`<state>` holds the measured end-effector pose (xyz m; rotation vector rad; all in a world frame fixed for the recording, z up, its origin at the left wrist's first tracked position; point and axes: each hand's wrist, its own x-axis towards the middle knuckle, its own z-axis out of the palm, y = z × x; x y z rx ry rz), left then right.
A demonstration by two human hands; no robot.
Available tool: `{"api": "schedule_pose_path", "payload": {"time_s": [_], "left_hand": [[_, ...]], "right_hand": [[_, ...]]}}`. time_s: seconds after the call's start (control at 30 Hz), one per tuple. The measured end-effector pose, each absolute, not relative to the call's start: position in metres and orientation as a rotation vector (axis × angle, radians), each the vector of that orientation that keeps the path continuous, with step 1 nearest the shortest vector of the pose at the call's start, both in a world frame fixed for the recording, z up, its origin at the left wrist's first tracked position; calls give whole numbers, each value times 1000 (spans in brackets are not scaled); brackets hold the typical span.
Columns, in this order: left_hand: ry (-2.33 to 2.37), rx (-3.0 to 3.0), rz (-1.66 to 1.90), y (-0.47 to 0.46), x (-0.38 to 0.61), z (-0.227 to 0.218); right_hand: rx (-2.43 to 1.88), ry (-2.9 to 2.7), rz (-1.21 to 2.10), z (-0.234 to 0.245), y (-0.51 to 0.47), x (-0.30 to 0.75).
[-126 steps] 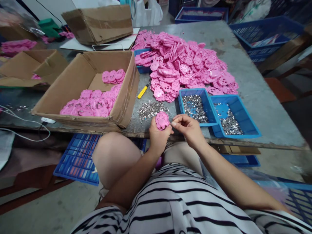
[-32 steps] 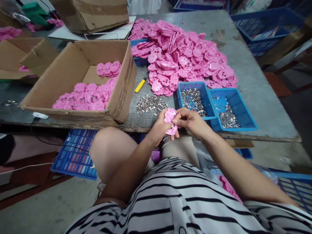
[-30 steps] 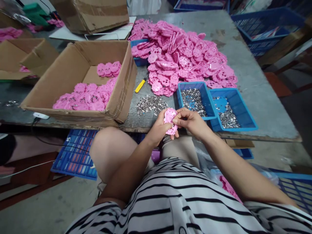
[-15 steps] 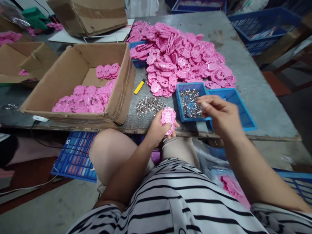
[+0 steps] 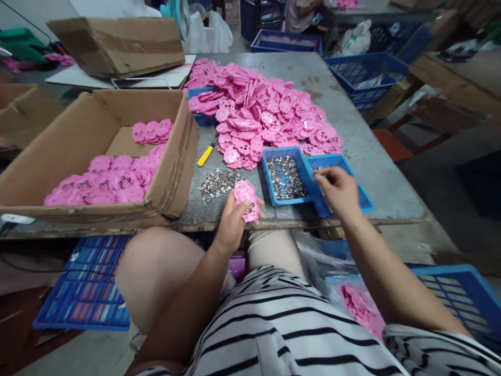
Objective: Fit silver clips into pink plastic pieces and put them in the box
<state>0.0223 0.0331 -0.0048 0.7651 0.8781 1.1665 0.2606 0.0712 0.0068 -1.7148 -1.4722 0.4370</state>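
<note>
My left hand (image 5: pixel 233 222) holds a pink plastic piece (image 5: pixel 243 194) near the table's front edge, the thumb pressing on its lower part, where a small metallic spot shows. Over the right-hand blue tray (image 5: pixel 362 196) is my right hand (image 5: pixel 340 192), thumb and fingertips pinched together; whatever is between them is too small to make out. Beside it, the left blue tray (image 5: pixel 267 180) contains many small silvery metal parts (image 5: pixel 285 177). A loose heap of similar metal parts (image 5: pixel 219 184) lies on the table just beyond my left hand.
A large pile of pink pieces (image 5: pixel 270 109) covers the table's middle. The yellow-handled screwdriver (image 5: pixel 205 155) lies beside a cardboard box (image 5: pixel 178 172) with pink pieces inside. Another cardboard box (image 5: pixel 117 47) stands behind. Blue crates (image 5: pixel 364 68) are beyond the table.
My right hand has moved from over the left tray to over the right tray. The metallic spot now shows on the pink piece in my left hand. The camera view has shifted.
</note>
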Motion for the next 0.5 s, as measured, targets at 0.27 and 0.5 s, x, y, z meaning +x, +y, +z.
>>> {"api": "schedule_pose_path", "payload": {"time_s": [0.27, 0.5], "left_hand": [[853, 678, 1456, 39, 15, -1], [964, 698, 1742, 47, 0, 1]], "right_hand": [[-1417, -2428, 445, 3, 73, 155], [-1306, -2806, 124, 5, 78, 119]]}}
